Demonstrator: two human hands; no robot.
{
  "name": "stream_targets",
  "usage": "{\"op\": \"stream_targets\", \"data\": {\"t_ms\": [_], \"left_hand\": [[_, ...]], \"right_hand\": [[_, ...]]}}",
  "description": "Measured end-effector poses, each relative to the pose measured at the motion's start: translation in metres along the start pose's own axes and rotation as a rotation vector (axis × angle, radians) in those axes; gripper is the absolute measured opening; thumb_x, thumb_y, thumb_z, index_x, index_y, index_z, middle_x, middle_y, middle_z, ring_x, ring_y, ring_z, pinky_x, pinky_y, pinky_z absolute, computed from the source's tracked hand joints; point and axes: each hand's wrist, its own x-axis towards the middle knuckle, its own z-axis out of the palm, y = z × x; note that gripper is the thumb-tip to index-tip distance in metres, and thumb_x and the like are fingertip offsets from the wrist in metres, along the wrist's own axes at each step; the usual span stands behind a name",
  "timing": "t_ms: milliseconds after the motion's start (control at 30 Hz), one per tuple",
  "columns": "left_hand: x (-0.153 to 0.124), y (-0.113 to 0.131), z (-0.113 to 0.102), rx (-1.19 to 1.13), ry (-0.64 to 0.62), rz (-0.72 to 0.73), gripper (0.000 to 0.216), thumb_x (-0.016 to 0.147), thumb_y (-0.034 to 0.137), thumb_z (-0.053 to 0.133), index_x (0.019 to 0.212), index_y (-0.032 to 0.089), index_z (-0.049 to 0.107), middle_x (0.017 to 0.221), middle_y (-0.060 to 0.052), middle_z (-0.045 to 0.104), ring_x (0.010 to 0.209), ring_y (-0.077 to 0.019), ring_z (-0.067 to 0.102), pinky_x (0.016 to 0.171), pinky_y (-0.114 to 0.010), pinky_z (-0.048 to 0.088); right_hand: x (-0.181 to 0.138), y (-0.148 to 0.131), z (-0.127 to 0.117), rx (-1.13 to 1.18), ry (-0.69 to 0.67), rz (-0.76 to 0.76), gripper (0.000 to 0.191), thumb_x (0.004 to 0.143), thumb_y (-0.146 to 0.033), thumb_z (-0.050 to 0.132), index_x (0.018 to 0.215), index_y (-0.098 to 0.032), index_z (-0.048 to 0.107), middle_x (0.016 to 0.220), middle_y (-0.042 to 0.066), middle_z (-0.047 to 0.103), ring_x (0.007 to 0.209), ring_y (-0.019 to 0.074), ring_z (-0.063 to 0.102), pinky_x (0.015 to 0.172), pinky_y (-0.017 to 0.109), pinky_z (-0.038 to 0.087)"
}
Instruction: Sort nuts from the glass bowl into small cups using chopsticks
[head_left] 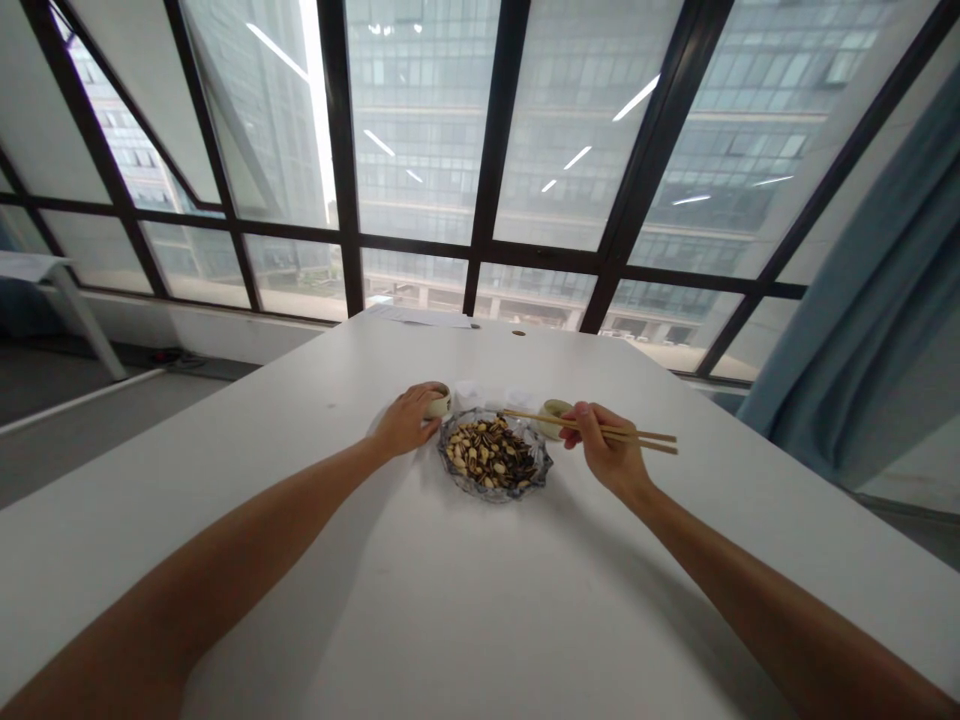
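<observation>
A glass dish [541,463] of mixed pale nuts and dark seeds sits in the middle of the white table [450,600]. My left hand [405,421] is curled around a small pale cup [439,402] just left of the dish. My right hand [607,448] grips a pair of wooden chopsticks [646,438], their tips reaching over the dish's far rim. A second small pale cup [556,408] stands behind the chopsticks, right of the dish. Something white, perhaps a tissue [487,396], lies behind the dish.
Large dark-framed windows [487,200] rise beyond the table's far edge. A blue curtain [877,330] hangs at the right. Another white table [37,270] stands at the far left. A sheet of paper [420,316] lies near the table's far edge.
</observation>
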Motion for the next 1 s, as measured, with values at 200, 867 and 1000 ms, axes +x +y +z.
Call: {"op": "stream_targets", "data": {"t_ms": [200,867,1000], "left_hand": [[-0.0002,-0.0001,0.0,-0.015,0.003,-0.006,0.039,0.081,0.021,0.061,0.12,0.021,0.058,0.133,-0.011,0.058,0.125,-0.0265,0.052,0.109,-0.048,0.044],[0.0009,0.0015,-0.0008,-0.024,-0.005,-0.018,0.038,0.081,0.02,0.061,0.119,0.02,0.059,0.132,-0.011,0.059,0.125,-0.0273,0.053,0.109,-0.048,0.044],[0.0006,0.0003,0.0002,-0.03,-0.005,-0.018,0.039,0.081,0.021,0.062,0.12,0.021,0.058,0.132,-0.011,0.059,0.125,-0.0276,0.053,0.11,-0.049,0.043]], "right_hand": [[-0.0042,0.0046,-0.0029,-0.233,-0.115,-0.135,0.051,0.094,-0.06,0.049,0.068,-0.02,0.066,0.059,0.004,0.067,0.05,0.0165,0.062,0.049,0.027,0.048],[-0.0052,-0.0028,-0.0052,-0.539,-0.36,-0.569,0.047,0.102,-0.048,0.038,0.072,-0.023,0.064,0.06,0.004,0.061,0.054,0.0163,0.053,0.055,0.028,0.042],[-0.0051,-0.0037,-0.0074,-0.486,-0.351,-0.515,0.048,0.1,-0.052,0.04,0.072,-0.023,0.065,0.06,0.004,0.061,0.053,0.016,0.053,0.054,0.028,0.042]]}}
